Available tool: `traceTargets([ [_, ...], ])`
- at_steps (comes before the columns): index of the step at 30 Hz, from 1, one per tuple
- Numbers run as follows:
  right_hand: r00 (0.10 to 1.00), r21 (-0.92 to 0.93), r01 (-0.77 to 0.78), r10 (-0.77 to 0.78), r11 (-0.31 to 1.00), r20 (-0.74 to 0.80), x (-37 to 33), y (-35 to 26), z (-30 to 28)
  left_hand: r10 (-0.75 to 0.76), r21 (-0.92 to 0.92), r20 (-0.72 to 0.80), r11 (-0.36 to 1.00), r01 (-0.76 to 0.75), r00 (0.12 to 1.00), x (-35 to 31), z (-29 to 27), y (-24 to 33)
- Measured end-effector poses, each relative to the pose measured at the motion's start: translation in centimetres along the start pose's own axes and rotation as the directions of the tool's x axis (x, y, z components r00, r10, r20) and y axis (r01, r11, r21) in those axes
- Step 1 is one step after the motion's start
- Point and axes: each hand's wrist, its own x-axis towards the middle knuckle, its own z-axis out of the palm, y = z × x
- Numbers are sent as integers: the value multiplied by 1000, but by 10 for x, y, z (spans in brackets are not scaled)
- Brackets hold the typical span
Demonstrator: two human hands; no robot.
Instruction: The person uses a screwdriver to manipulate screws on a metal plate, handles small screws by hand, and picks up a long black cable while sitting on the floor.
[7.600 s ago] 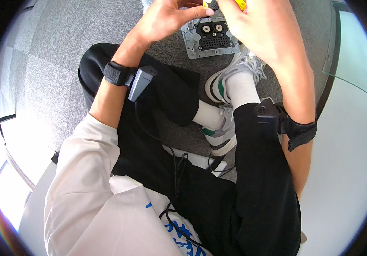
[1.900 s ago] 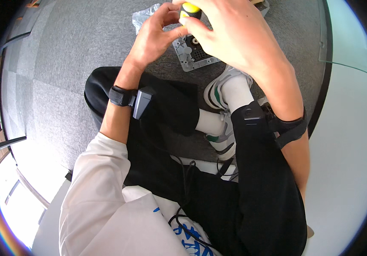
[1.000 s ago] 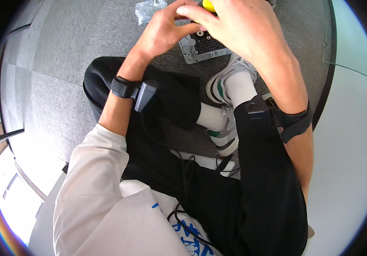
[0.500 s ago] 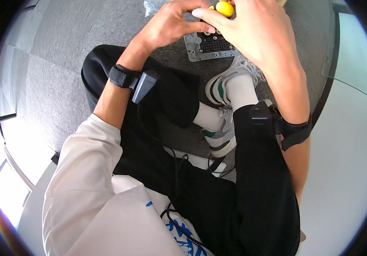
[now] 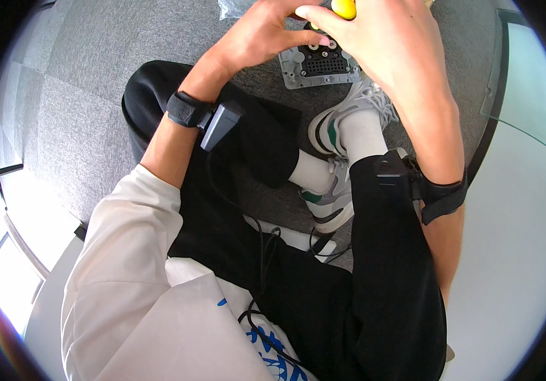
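Observation:
My right hand (image 5: 381, 44) grips a yellow-handled tool (image 5: 344, 8), likely a screwdriver, held upright over a small grey metal plate (image 5: 293, 63) with a black gridded block, which lies on the grey carpet. My left hand (image 5: 257, 35) reaches in from the left, its fingertips pinched at the tool's shaft just above the plate; whether they hold a small part is hidden. Both wrists carry black straps, and the left one has a grey box (image 5: 221, 125) with a cable.
I sit cross-legged in black trousers and white-green sneakers (image 5: 336, 124) on grey carpet tiles (image 5: 76, 89). A clear plastic bag (image 5: 235, 7) lies at the top edge. A white surface with a glass edge (image 5: 520, 127) runs along the right.
My hands and the yellow tool have stayed over the plate, shifting slightly; the view moved a little. Left fingers remain pinched at the tool's tip.

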Motion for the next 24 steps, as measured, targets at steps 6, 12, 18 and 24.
traceTargets([
  [6,973,81,226,-221,971,-67,-8,11,4,-200,-162,-43,968,191,979,-1,-13,9],
  [12,994,36,100,-102,994,47,-2,10,2,-9,-221,60,975,22,998,0,-15,-6],
  [18,988,-65,-68,76,996,134,0,-1,-6,49,5,54,999,-50,997,-1,-1,1],
  [24,998,-64,-9,13,998,61,-2,7,5,84,-7,52,996,-84,995,4,-7,-2],
])
